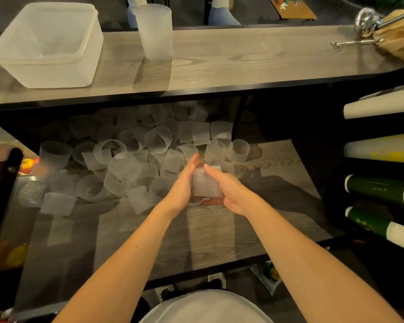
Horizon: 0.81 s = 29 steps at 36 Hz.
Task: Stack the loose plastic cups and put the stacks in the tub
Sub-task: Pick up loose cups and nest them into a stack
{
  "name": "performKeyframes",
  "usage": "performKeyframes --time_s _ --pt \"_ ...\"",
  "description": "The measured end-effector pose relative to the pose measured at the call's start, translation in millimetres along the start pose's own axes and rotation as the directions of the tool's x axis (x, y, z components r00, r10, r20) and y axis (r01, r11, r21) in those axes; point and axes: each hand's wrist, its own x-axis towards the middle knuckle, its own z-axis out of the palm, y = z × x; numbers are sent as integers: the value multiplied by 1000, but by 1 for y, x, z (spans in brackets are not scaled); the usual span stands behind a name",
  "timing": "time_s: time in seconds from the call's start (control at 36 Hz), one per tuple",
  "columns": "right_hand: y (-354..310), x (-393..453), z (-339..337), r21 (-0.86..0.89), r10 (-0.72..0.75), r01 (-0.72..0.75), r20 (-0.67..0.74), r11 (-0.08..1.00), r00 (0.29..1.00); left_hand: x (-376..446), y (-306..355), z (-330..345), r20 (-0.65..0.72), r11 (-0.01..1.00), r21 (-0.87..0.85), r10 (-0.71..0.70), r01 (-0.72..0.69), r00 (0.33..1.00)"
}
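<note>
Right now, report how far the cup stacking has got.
Done: one tall stack stands on the upper shelf beside the tub, which looks empty. In hand: the left hand and right hand hold a cup or short stack between them. Left: a large pile of loose cups on the lower shelf, and no stack is in the tub yet.
</note>
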Motion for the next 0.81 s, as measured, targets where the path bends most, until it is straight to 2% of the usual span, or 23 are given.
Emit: performKeyframes --time_s 0.06,0.08,0.11,0.14,0.17,0.19,0.22,0.25,0.31,0.36,0.39,0.44,0.5,0.58,0.67,0.72,0.81 --pt "4 2 -8 0 -14 15 -141 1000 990 3 -10 -5 -157 984 178 33 -5 987" --pt "6 3 -13 14 -26 30 -197 999 980 3 -15 -8 -237 921 389 62 36 970" --pt "8 2 -18 31 -35 44 -239 999 970 1 -21 -10 -278 755 648 119 95 953" --pt "10 2 -23 40 -38 51 -270 998 962 -2 -29 -10 -250 519 846 180 124 951" --pt "13 2 -28 46 -35 51 -297 998 954 -4 -36 -8 -171 299 949 208 104 963" --pt "15 2 -33 53 -25 44 -318 998 948 -6 -42 -7 -91 137 988 191 66 977" --pt "17 0 -36 66 -17 41 -328 997 944 -7 -47 -4 -39 22 999 145 36 989" --pt "19 -1 -40 81 -4 33 -330 996 944 -5 -53 -3 -19 -47 999 101 23 995" --pt "23 -5 -45 115 12 24 -307 993 952 -1 -58 -1 -41 -103 994 45 45 998" --pt "26 -8 -48 135 15 24 -279 991 960 0 -60 -1 -57 -85 994 76 64 995" --pt "27 -10 -49 145 14 25 -265 989 964 0 -61 -1 -50 -57 997 142 58 989" --pt "29 -11 -49 162 12 29 -250 986 968 -5 -58 -1 -50 41 998 263 41 964" --pt "28 -11 -47 200 -14 65 -243 978 970 -11 -49 0 -56 159 987 296 9 954" --pt "21 -9 -44 267 -69 125 -208 955 976 -19 -31 1 34 209 973 269 -93 962" --pt "11 -10 -42 272 -78 105 -106 957 991 -23 -16 -4 164 259 932 319 -252 933" --pt "5 -12 -41 248 -65 69 -26 966 998 -25 -9 -4 180 390 865 347 -316 920" --pt "3 -14 -42 274 -58 36 75 961 996 -23 -5 4 49 717 624 363 -312 930"
